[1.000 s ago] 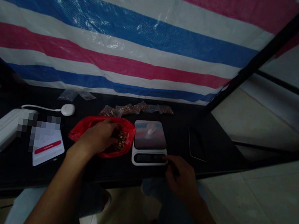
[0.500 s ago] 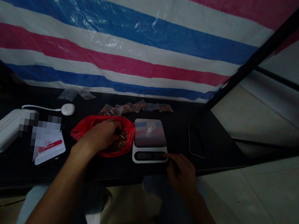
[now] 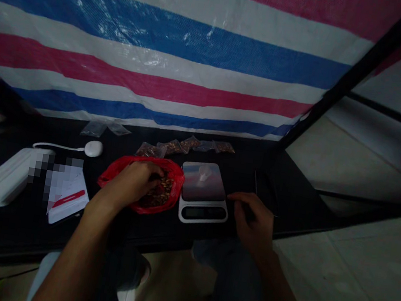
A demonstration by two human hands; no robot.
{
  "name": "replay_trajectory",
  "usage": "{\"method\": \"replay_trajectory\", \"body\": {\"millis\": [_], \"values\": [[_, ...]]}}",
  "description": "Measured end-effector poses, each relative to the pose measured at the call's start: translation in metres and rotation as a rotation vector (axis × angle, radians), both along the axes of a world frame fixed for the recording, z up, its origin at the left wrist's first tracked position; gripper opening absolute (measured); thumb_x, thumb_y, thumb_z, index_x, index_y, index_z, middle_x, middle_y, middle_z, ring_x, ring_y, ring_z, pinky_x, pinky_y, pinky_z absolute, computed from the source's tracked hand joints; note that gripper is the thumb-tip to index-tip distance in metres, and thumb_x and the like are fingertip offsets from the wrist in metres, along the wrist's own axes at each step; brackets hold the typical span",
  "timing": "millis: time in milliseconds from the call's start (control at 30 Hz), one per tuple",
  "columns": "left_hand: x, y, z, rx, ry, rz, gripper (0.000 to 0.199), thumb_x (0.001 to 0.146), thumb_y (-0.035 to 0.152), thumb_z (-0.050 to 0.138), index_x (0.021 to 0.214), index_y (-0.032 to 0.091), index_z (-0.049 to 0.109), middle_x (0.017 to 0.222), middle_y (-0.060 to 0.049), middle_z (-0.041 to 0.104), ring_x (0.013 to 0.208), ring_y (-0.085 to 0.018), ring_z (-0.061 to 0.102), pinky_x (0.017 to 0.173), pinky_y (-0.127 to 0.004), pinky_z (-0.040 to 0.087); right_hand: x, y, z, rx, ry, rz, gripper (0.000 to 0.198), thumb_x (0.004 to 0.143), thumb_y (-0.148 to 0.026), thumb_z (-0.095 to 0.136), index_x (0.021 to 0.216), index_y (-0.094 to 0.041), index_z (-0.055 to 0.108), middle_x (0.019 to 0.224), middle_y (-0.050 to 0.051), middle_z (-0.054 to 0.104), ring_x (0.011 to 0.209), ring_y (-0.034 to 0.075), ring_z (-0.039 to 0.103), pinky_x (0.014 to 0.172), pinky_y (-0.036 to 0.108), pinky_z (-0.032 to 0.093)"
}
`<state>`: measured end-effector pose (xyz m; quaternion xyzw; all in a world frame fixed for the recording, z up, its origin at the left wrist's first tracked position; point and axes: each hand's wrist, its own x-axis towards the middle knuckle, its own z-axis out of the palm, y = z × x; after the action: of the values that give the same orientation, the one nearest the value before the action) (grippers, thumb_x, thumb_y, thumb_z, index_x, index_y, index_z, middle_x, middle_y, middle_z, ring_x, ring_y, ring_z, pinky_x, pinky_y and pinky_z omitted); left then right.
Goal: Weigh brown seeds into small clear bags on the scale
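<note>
- As the left hand (image 3: 136, 178) dips into an open red bag (image 3: 117, 164) of brown, pellet-like pieces (image 3: 162, 191) on a dark worktop (image 3: 136, 226), the right hand (image 3: 254, 216) waits off the right edge of a white scale (image 3: 205, 191).
- The bag lies straight ahead of the left hand, its mouth stretched longer from side to side than from front to back; the left hand enters from the near left, and the pieces show beyond its fingertips, toward the scale.
- The scale stands just right of the bag, the two close enough that contact cannot be judged, its longer side running away from the person and its display panel (image 3: 194, 213) at the near end.
- Between the two hands sits the scale, the right one nearer: a forefinger points left at the edge of its plate, touching or barely apart, too dim to tell.
- Fingers curl down on the left, though whether they grip any pieces is hidden; on the right they are loosely bent, thumb apart, with nothing visible in them.
- On the plate, toward the far end, lies a small pale item (image 3: 204, 172), possibly clear plastic; filled packets (image 3: 171, 147) line the worktop behind.
</note>
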<state>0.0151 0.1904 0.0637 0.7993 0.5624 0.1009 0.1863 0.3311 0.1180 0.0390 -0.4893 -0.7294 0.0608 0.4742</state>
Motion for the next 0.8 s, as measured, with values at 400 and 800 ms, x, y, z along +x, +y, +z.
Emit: {"method": "replay_trajectory", "body": {"millis": [400, 800], "values": [[0.027, 0.017, 0.043, 0.073, -0.117, -0.112, 0.025, 0.091, 0.023, 0.061, 0.107, 0.024, 0.080, 0.112, -0.004, 0.082, 0.102, -0.025, 0.076, 0.095, -0.035, 0.057, -0.021, 0.074, 0.032, -0.040, 0.208, -0.057, 0.019, 0.092, -0.021, 0.054, 0.092, -0.020, 0.073, 0.088, 0.004, 0.076, 0.064, 0.015, 0.056, 0.064, 0.031, 0.045], [0.094, 0.043, 0.044, 0.134, -0.113, -0.424, 0.025, 0.095, 0.018, 0.063, 0.112, 0.023, 0.081, 0.115, -0.008, 0.081, 0.107, -0.027, 0.075, 0.091, -0.034, 0.052, -0.018, 0.087, 0.007, -0.109, 0.312, -0.059, 0.018, 0.089, -0.025, 0.056, 0.091, -0.019, 0.072, 0.087, 0.007, 0.078, 0.068, 0.017, 0.063, 0.064, 0.030, 0.048]]}}
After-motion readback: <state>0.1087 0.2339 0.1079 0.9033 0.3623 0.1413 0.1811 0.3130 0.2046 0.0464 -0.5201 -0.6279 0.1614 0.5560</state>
